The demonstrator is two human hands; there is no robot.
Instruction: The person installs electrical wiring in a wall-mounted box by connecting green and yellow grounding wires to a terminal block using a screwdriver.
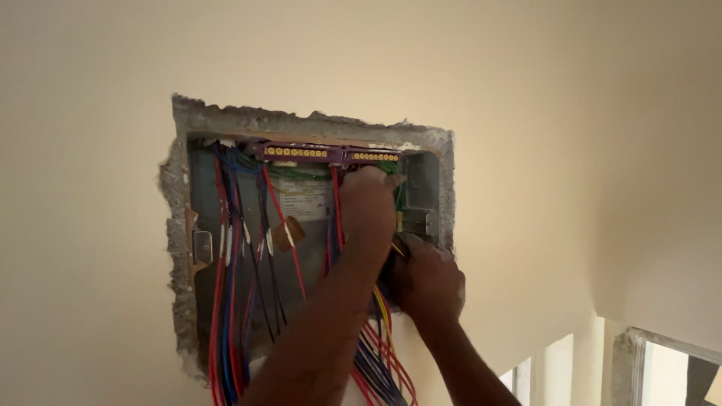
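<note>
A grey metal electrical box [203, 203] sits recessed in a rough hole in the cream wall. Red, blue and black wires [229, 301] hang down inside it. A purple terminal bar [301, 153] with brass screws runs along the top. My left hand [366, 203] reaches up into the box, with its fingers closed around wires just under the bar's right end. My right hand [429, 282] is lower, at the box's right edge. It is fisted around a dark tool with a yellow part [397, 248]; most of the tool is hidden.
Rough grey mortar [174, 225] frames the opening. A white label [304, 199] is on the back plate. A bundle of red, blue and yellow wires [380, 361] spills out below the box. A window frame [639, 361] shows at lower right.
</note>
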